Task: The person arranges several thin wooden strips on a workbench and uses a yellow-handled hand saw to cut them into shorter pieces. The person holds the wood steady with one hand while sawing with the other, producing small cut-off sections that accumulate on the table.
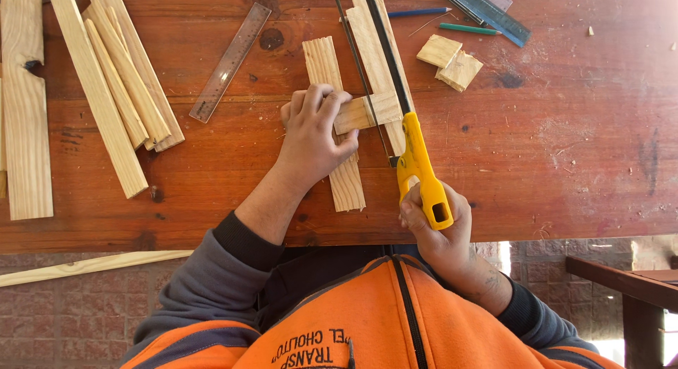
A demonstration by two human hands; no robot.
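Note:
My left hand point(311, 132) presses down on a short wooden strip point(367, 111) that lies crosswise over two longer wooden slats point(335, 122) on the red-brown wooden table point(551, 164). My right hand point(434, 224) grips the yellow handle of a hacksaw point(417, 164). The saw's black frame and thin blade run away from me over the strip's right end, beside a second slat point(374, 37). The blade sits at the strip, just right of my left fingers.
A clear ruler point(229, 62) lies left of the slats. A bundle of long wooden strips point(113, 79) and a wide plank point(25, 108) fill the table's left. Two small wood offcuts point(450, 62), pens point(470, 28) and a blue ruler point(487, 9) lie at the back right. Brick floor below.

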